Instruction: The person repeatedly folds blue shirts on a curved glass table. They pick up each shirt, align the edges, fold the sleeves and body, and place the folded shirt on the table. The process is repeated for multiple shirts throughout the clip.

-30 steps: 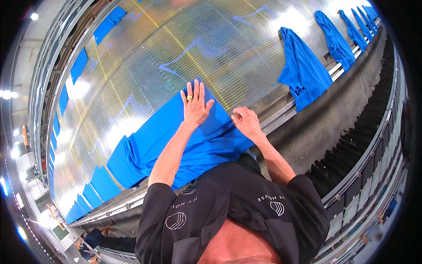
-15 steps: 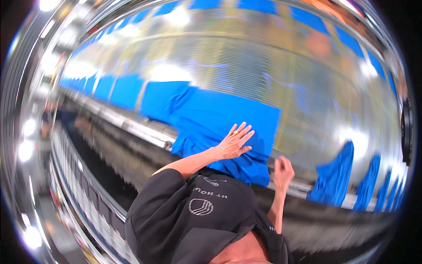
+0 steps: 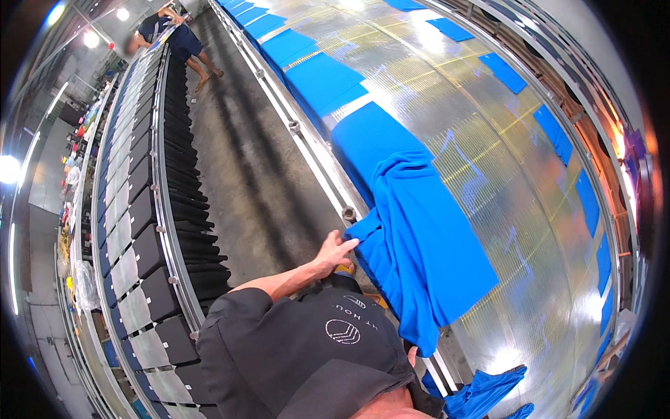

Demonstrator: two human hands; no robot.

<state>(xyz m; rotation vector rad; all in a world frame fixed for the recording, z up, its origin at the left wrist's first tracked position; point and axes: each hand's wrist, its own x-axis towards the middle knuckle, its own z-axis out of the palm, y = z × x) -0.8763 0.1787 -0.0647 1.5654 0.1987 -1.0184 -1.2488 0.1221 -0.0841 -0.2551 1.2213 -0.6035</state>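
A large blue cloth (image 3: 453, 244) lies on the long shiny table, flat towards its right side and bunched in folds along the left. My left hand (image 3: 333, 253) is at its near-left edge, thumb and fingers closing on a gathered corner beside the table rail. Part of the cloth drapes over the table's edge in front of my body. Only a sliver of my right hand (image 3: 412, 356) shows below that hanging part; its fingers are hidden. Another blue cloth (image 3: 488, 391) hangs crumpled over the edge at the lower right.
More blue pieces (image 3: 289, 47) line both sides of the table (image 3: 488, 160). A metal rail (image 3: 307, 143) with knobs runs along its near edge. Across a concrete aisle (image 3: 244, 174) stands another long table with black pieces (image 3: 157, 248). A person (image 3: 183, 42) bends over its far end.
My view has swung left, bringing in the aisle and the other table. My left hand has gone from lying flat on the cloth to its left edge. The cloth is more bunched there.
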